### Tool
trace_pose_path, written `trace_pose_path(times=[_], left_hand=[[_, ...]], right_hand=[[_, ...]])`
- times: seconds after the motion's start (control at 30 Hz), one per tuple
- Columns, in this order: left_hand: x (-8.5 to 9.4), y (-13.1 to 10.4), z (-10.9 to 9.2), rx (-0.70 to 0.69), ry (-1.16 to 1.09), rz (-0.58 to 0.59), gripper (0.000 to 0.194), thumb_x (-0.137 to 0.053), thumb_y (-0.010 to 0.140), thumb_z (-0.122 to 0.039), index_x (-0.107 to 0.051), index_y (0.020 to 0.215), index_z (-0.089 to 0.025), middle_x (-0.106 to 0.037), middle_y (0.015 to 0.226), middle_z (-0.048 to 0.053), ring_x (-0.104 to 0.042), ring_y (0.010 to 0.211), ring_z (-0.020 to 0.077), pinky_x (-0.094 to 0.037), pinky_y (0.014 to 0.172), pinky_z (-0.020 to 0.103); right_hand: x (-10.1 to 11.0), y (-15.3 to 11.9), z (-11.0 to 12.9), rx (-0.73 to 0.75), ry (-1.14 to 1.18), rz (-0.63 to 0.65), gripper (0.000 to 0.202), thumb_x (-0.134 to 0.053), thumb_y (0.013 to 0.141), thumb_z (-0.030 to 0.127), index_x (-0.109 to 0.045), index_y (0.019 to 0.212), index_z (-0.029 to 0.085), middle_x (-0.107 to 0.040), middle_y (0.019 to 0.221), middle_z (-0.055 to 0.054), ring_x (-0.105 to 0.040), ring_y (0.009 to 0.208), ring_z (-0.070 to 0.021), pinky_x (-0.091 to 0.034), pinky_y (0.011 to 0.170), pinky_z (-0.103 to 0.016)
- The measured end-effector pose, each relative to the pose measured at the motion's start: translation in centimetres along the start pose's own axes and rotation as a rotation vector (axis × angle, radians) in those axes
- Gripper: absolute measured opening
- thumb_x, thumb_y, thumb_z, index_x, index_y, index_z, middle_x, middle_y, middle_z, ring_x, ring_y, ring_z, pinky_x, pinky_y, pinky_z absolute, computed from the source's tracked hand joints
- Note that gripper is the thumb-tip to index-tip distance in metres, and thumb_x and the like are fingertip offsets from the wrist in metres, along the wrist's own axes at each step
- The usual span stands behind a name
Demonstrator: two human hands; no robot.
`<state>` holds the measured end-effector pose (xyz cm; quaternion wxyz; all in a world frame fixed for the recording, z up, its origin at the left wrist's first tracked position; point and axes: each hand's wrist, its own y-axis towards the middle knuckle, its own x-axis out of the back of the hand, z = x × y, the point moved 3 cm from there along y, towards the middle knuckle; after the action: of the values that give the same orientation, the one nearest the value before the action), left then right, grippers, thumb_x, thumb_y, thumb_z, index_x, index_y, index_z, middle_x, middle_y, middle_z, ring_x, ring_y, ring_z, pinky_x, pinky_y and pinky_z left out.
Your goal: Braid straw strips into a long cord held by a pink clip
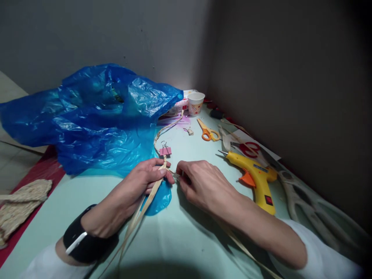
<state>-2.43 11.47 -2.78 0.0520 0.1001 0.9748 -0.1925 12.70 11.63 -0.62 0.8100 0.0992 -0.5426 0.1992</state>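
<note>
Gripping straw braid [164, 162] in left hand [148, 175], just beside pink clip [165, 151]; pinching thin side strand [171, 171] in right hand [200, 182].

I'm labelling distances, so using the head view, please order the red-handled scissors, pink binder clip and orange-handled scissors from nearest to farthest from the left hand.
From the left hand:
1. Pink binder clip, just beyond it.
2. Orange-handled scissors, farther forward and right.
3. Red-handled scissors, farthest right.
</note>
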Motion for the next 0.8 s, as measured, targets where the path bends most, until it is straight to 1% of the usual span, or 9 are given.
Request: trace_pose_path(times=[0.1, 0.23, 0.33, 0.4, 0.5, 0.63, 0.73, 0.8], left_hand=[[0.1, 0.2, 0.3, 0.032, 0.004, 0.051, 0.016, -0.07, 0.07, -0.028, -0.065, 0.075, -0.013, -0.065, 0.069, 0.005, -0.053, 0.052, 0.0112, -0.038, 0.047, 0.022], [0.2, 0.3, 0.5, 0.052, -0.031, 0.054, 0.013, -0.069, 0.072, -0.026, -0.064, 0.075, -0.014, -0.063, 0.07, 0.004, -0.05, 0.052, 0.009, -0.037, 0.046, 0.021], [0.2, 0.3, 0.6, 0.053, -0.072, 0.019, 0.013, -0.072, 0.069, -0.022, -0.062, 0.076, -0.015, -0.059, 0.066, 0.0, -0.046, 0.049, 0.0062, -0.034, 0.046, 0.019], [0.3, 0.3, 0.6, 0.052, -0.086, 0.003, 0.015, -0.073, 0.067, -0.021, -0.061, 0.075, -0.016, -0.056, 0.065, -0.002, -0.044, 0.049, 0.0056, -0.033, 0.046, 0.019], [0.2, 0.2, 0.6, 0.046, -0.095, 0.011, 0.016, -0.072, 0.069, -0.024, -0.059, 0.073, -0.016, -0.055, 0.066, -0.002, -0.04, 0.048, 0.005, -0.031, 0.046, 0.019], [0.0, 0.1, 0.4, 0.048, -0.025, 0.001, 0.018, -0.072, 0.069, -0.028, -0.06, 0.077, -0.016, -0.051, 0.061, -0.004, -0.03, 0.045, 0.0043, -0.021, 0.043, 0.02], [0.0, 0.2, 0.3, 0.049, 0.071, -0.022, 0.016, -0.069, 0.07, -0.028, -0.061, 0.075, -0.015, -0.054, 0.06, -0.002, -0.028, 0.044, 0.0049, -0.016, 0.043, 0.021], [0.0, 0.2, 0.3, 0.05, 0.106, -0.032, 0.014, -0.067, 0.072, -0.028, -0.061, 0.072, -0.015, -0.058, 0.063, 0.0, -0.03, 0.045, 0.0055, -0.016, 0.043, 0.022]], right_hand=[[0.0, -0.1, -0.2, -0.004, 0.094, 0.012, 0.018, -0.045, 0.084, 0.024, -0.062, 0.08, 0.019, -0.062, 0.069, -0.005, -0.049, 0.057, -0.0138, -0.022, 0.053, -0.027], [0.0, -0.2, -0.5, 0.056, 0.268, 0.033, 0.022, -0.044, 0.087, 0.025, -0.064, 0.08, 0.019, -0.063, 0.07, -0.003, -0.049, 0.061, -0.0127, -0.025, 0.055, -0.026], [0.1, -0.1, -0.6, 0.087, 0.371, 0.049, 0.031, -0.044, 0.091, 0.037, -0.064, 0.077, 0.017, -0.063, 0.069, -0.002, -0.049, 0.062, -0.0123, -0.027, 0.055, -0.025], [0.1, 0.2, -0.6, 0.093, 0.418, 0.05, 0.036, -0.045, 0.091, 0.043, -0.064, 0.075, 0.016, -0.062, 0.068, -0.001, -0.048, 0.061, -0.0116, -0.027, 0.055, -0.025], [-0.2, 0.6, -0.6, 0.085, 0.498, 0.045, 0.03, -0.05, 0.089, 0.039, -0.065, 0.077, 0.016, -0.061, 0.067, 0.0, -0.047, 0.061, -0.0108, -0.028, 0.055, -0.024], [-0.9, 1.1, -1.2, 0.066, 0.645, 0.084, 0.022, -0.056, 0.085, 0.034, -0.068, 0.08, 0.016, -0.061, 0.068, 0.001, -0.048, 0.064, -0.0111, -0.031, 0.055, -0.022], [-0.8, 1.1, -1.6, 0.064, 0.713, 0.106, 0.017, -0.056, 0.083, 0.029, -0.067, 0.08, 0.016, -0.062, 0.069, 0.001, -0.049, 0.064, -0.0111, -0.032, 0.056, -0.022], [-0.5, 1.1, -1.7, 0.067, 0.692, 0.11, 0.015, -0.054, 0.082, 0.023, -0.067, 0.08, 0.016, -0.062, 0.069, 0.001, -0.048, 0.063, -0.0106, -0.032, 0.056, -0.022]])
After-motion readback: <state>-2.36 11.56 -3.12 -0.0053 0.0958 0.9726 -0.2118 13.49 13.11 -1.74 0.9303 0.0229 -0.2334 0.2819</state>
